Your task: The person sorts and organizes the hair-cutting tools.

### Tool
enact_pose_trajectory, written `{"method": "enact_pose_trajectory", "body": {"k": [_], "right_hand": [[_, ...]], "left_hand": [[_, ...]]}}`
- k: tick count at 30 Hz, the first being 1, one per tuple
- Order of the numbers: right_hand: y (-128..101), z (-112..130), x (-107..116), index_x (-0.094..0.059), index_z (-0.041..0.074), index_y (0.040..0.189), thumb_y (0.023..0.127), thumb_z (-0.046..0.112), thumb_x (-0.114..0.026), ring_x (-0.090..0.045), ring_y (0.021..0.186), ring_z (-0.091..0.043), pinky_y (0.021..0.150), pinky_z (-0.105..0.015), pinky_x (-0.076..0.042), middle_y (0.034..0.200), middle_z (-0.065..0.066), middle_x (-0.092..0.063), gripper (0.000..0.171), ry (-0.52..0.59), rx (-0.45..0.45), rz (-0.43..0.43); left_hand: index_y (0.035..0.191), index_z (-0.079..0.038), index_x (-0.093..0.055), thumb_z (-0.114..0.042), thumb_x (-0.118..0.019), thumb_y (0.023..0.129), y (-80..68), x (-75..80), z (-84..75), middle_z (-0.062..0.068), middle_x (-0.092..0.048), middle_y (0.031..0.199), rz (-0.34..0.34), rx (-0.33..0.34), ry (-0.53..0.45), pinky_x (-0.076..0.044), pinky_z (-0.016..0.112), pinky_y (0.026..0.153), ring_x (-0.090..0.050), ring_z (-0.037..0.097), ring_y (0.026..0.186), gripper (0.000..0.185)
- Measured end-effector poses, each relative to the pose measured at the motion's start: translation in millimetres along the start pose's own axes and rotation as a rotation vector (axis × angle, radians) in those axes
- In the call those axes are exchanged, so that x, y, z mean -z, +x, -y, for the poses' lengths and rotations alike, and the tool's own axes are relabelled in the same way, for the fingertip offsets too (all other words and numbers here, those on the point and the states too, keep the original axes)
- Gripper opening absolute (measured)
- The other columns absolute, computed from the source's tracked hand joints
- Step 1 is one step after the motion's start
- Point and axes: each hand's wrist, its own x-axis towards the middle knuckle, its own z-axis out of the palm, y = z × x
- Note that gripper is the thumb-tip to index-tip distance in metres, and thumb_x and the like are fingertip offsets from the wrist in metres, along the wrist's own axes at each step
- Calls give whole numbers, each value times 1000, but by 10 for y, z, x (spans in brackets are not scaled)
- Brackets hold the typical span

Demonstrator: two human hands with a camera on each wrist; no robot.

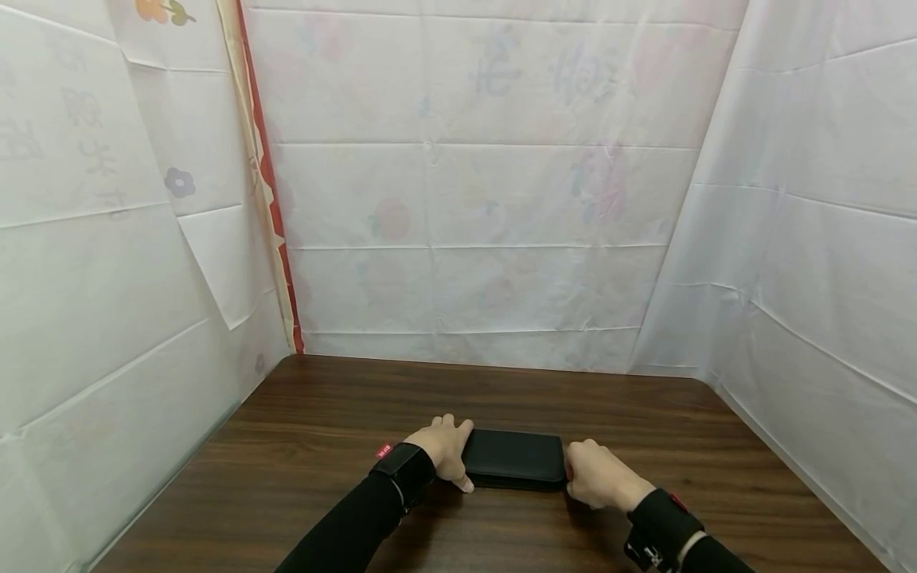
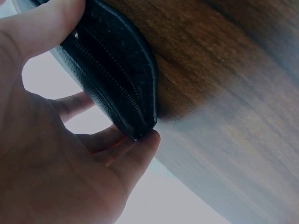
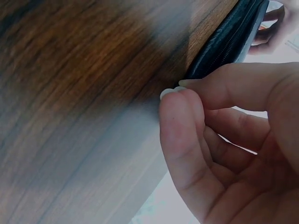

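Observation:
A black zippered pouch (image 1: 514,458) lies flat on the dark wooden table (image 1: 344,406), near its front edge. My left hand (image 1: 450,454) grips the pouch's left end, thumb on the near side and fingers over the far side. In the left wrist view the pouch (image 2: 112,70) shows its zip between the thumb and a fingertip (image 2: 148,140) of that hand. My right hand (image 1: 582,471) is at the right end. There the right hand (image 3: 180,91) pinches thumb and forefinger together at the corner of the pouch (image 3: 229,42). What lies inside the pinch is hidden.
White plastic sheeting (image 1: 466,199) with faint printed patterns walls the table at the back, left and right. A red and cream strip (image 1: 268,199) runs down the back left corner. Bare tabletop stretches behind the pouch.

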Motion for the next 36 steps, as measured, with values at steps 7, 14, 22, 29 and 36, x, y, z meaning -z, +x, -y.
{"method": "enact_pose_trajectory", "body": {"k": [7, 14, 22, 29, 36], "right_hand": [[-6, 6, 9, -62, 9, 69, 84, -8, -66, -55, 47, -15, 47, -29, -37, 60, -4, -56, 23, -6, 15, 9], [-9, 10, 5, -61, 10, 64, 84, -7, -65, -47, 45, -10, 47, -27, -32, 55, -2, -52, 27, -10, 22, 15], [-9, 13, -15, -60, 9, 65, 82, -7, -66, -47, 45, -10, 46, -27, -32, 55, -2, -52, 24, -18, 23, -10], [-3, 25, -32, -60, 11, 66, 81, -7, -67, -46, 48, -11, 48, -28, -34, 58, -2, -53, 24, -68, 19, -26], [6, 58, -41, -50, 15, 59, 83, -7, -66, -35, 46, -11, 49, -29, -28, 53, 4, -38, 37, -82, 6, -16]], "left_hand": [[155, -20, -40, -48, -89, 75, 3, 2, 4, 15, -44, 145, 4, -4, -1, -47, 47, 99, -45, 31, 128, 97], [154, -20, -41, -48, -89, 75, 10, -6, 2, 15, -45, 144, 1, -6, -4, -47, 47, 99, -46, 30, 126, 97], [154, -20, -41, -48, -89, 75, 15, -4, 9, 15, -45, 144, 2, -2, -4, -47, 46, 98, -45, 30, 125, 97], [154, -20, -41, -47, -90, 75, 5, -18, 8, 15, -44, 145, -1, -4, -12, -47, 47, 98, -45, 31, 128, 97], [154, -20, -41, -47, -89, 75, -9, -2, 4, 15, -44, 146, -2, -6, -16, -46, 48, 99, -44, 32, 130, 97]]}}
